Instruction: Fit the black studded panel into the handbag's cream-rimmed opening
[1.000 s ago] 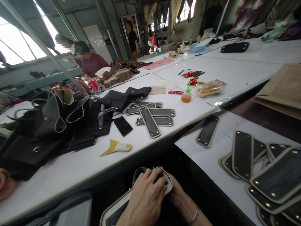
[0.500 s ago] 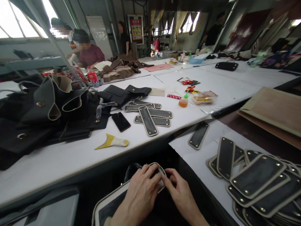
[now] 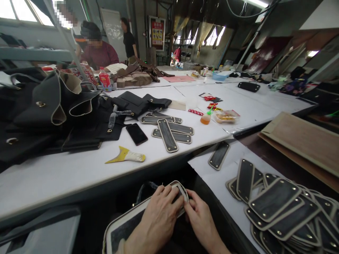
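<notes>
Pinching pale-rimmed piece (image 3: 127,227) with right hand (image 3: 200,217), clasping with left hand (image 3: 157,217); see 5 loose panels (image 3: 167,135) right of phone (image 3: 136,134); can't gauge progress.

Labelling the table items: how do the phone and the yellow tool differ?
Colour: the phone is black; the yellow tool has a whitish covering over part of it.
Shape: the phone is a rounded rectangle; the yellow tool flares to a notched end.
Place: the yellow tool lies nearer the camera than the phone.
Shared: both lie on the white table.
</notes>
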`<state>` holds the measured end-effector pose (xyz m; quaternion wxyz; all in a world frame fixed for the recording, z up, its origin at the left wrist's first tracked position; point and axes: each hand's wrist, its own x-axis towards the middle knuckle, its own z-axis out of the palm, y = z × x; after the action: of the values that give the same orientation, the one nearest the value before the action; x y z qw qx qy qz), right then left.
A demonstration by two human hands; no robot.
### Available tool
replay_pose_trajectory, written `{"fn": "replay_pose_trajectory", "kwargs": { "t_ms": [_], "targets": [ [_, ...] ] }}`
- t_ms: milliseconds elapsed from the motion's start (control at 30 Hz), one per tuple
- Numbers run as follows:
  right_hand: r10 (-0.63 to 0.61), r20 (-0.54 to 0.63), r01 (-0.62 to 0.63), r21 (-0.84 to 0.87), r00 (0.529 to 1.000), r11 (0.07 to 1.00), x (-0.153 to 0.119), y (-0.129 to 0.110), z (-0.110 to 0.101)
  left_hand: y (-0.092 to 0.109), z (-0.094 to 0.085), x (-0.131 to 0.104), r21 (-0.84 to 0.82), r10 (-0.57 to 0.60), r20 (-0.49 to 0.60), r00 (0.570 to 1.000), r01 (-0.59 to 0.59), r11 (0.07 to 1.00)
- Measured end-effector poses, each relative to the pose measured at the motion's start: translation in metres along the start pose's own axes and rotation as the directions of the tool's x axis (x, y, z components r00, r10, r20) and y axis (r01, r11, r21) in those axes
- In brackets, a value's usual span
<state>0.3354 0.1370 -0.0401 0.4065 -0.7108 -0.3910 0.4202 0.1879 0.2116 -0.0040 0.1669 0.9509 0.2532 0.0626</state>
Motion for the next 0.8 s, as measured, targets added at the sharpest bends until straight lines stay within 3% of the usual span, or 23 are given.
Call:
{"fn": "replay_pose_trajectory", "kwargs": {
  "t_ms": [200, 567, 800],
  "targets": [
    [-0.037, 0.004, 0.037, -0.104, 0.999, 0.994, -0.001, -0.01, -0.001, -0.003, -0.002, 0.006, 0.058, 0.073, 0.007, 0.997, -0.073, 0.996],
    [-0.053, -0.028, 0.05, -0.09, 0.998, 0.995, 0.004, -0.016, -0.002, -0.006, -0.006, -0.002, -0.036, 0.027, -0.005, 1.0, -0.027, 0.999],
    [-0.01, -0.026, 0.012, 0.06, 1.0, 0.998, 0.002, -0.004, 0.0, -0.017, -0.015, 0.007, -0.27, 0.004, -0.002, 1.0, -0.004, 0.963]
  ]
}}
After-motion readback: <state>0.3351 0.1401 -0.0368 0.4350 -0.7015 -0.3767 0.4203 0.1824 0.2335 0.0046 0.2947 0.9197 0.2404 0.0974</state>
